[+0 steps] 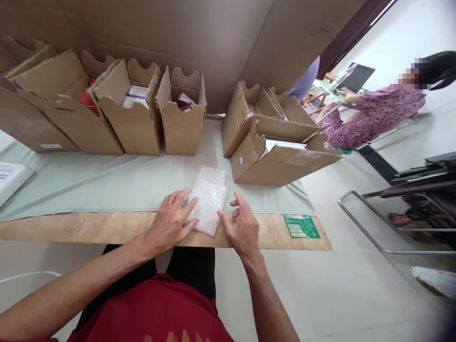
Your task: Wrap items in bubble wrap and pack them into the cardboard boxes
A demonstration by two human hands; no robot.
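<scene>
Bubble-wrap rectangle, clear [210,195], may slip off pale wooden table's front edge [107,232]: left hand [169,221] spread, barely touching; right hand [242,229] half-curled, grasping nothing.

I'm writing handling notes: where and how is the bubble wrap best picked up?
Probably by both long edges, from left and right together: the bubble wrap lies flat on the table, longer than wide, so holding both sides should keep it level.

- Left forearm [89,284]: slanting toward 2 o'clock
- Left hand [171,217]: palm down, spread
- Right forearm [270,297]: slanting toward 11 o'clock
- Right hand [243,227]: loosely curled
</scene>
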